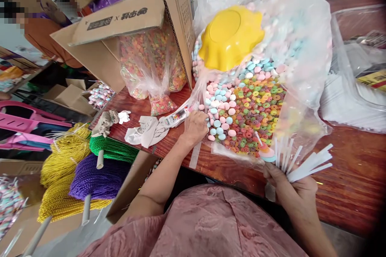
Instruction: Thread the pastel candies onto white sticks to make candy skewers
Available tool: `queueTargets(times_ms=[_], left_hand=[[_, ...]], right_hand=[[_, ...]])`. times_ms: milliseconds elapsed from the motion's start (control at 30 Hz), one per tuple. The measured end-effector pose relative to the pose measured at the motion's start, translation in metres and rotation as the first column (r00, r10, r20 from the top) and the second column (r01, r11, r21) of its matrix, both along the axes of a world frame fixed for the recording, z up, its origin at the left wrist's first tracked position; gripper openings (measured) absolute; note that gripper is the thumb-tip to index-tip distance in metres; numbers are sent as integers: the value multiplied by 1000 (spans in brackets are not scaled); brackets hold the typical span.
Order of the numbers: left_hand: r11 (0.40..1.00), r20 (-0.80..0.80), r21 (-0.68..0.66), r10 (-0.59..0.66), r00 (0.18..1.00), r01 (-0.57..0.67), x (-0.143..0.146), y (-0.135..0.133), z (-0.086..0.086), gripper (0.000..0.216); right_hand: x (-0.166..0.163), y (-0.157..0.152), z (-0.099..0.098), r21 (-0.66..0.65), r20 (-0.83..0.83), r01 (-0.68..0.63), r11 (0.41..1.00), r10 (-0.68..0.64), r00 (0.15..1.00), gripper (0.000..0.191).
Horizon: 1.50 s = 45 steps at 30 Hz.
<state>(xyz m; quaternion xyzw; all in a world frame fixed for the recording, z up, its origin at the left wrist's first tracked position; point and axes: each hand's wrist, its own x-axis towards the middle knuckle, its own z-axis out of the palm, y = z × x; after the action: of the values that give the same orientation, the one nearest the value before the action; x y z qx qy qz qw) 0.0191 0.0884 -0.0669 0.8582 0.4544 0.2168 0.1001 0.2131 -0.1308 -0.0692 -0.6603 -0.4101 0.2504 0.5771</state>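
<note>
My right hand (294,186) is closed around a fanned bundle of thin white plastic sticks (313,164). At its thumb and fingertips, one stick carries a small stack (267,151) of an orange ring bead and pink and blue round beads. My left hand (196,128) rests at the left edge of the loose pastel beads (221,118), its fingers curled together; anything between them is hidden. Small multicoloured ring beads (256,116) lie beside the pastel ones on clear plastic. Behind them, an upturned yellow scalloped bowl (232,34) sits on a large clear bag (301,44) of pastel beads.
An open cardboard box (129,20) at the back left holds bags of ring beads (150,60). Crumpled white fabric (147,130) lies left of my hand. Yellow, green and purple cord bundles (96,174) stand beyond the table's left edge. A clear plastic container (346,48) is at right.
</note>
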Motion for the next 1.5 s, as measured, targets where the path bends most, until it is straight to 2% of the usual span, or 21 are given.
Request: queueTargets(times_ms=[67, 100, 133, 200, 267, 300, 400, 467, 633, 833, 933, 1067, 1133, 1233, 1367, 1433, 1500], left_hand=[[998, 220, -55, 24, 975, -13, -3, -7, 2, 22], [992, 368, -128, 51, 928, -4, -5, -10, 5, 26], [973, 514, -227, 92, 853, 31, -5, -14, 8, 33], [889, 718, -423, 210, 663, 176, -5, -23, 15, 43], [793, 795, -515, 301, 526, 325, -3, -32, 21, 39], [767, 813, -525, 323, 484, 370, -1, -36, 23, 34], [751, 846, -505, 333, 416, 425, 4, -45, 25, 26], [751, 853, -491, 313, 417, 442, 7, -48, 23, 26], [776, 858, -450, 240, 454, 441, 12, -53, 15, 23], [794, 834, -486, 298, 465, 364, 15, -57, 5, 25], [845, 831, -444, 265, 489, 298, 17, -59, 5, 27], [961, 784, -197, 34, 619, 196, 16, -62, 8, 23], [981, 717, -44, -101, 689, 190, 15, -62, 10, 19], [962, 592, 152, -274, 758, 229, 14, -62, 11, 21], [873, 462, 389, -460, 758, 293, 12, -61, 13, 31], [856, 452, 412, -490, 745, 313, 11, -63, 14, 34], [869, 461, 376, -476, 749, 321, 11, -65, 14, 37]], right_hand=[[0, 0, -1, -3, 12, -8, 1000, 8, 1000, 27], [-2, 1, 0, 0, 33, -17, 1000, 17, 999, 26], [-3, 2, 1, 9, 59, -32, 999, 31, 998, 26], [-8, 8, 4, 27, 112, -79, 997, 75, 991, 28], [-14, 16, 6, 35, 171, -145, 989, 137, 976, 31], [-16, 20, 7, 30, 198, -176, 984, 167, 966, 30], [-19, 30, 6, -10, 261, -239, 971, 234, 937, 20], [-19, 33, 5, -37, 291, -257, 966, 256, 922, 16], [-15, 31, 1, -80, 357, -262, 962, 273, 893, 20], [-16, 28, 1, -80, 380, -244, 966, 256, 889, 19], [-18, 27, 4, -113, 415, -238, 965, 263, 871, 17], [-18, 26, 9, -186, 462, -229, 956, 291, 838, 18], [-19, 27, 11, -202, 468, -228, 952, 299, 832, 19], [-21, 28, 13, -209, 466, -226, 951, 300, 833, 19], [-20, 25, 16, -220, 445, -235, 947, 312, 839, 15], [-16, 23, 18, -201, 416, -227, 953, 292, 861, 17], [-11, 20, 21, -167, 384, -213, 963, 262, 885, 18]])
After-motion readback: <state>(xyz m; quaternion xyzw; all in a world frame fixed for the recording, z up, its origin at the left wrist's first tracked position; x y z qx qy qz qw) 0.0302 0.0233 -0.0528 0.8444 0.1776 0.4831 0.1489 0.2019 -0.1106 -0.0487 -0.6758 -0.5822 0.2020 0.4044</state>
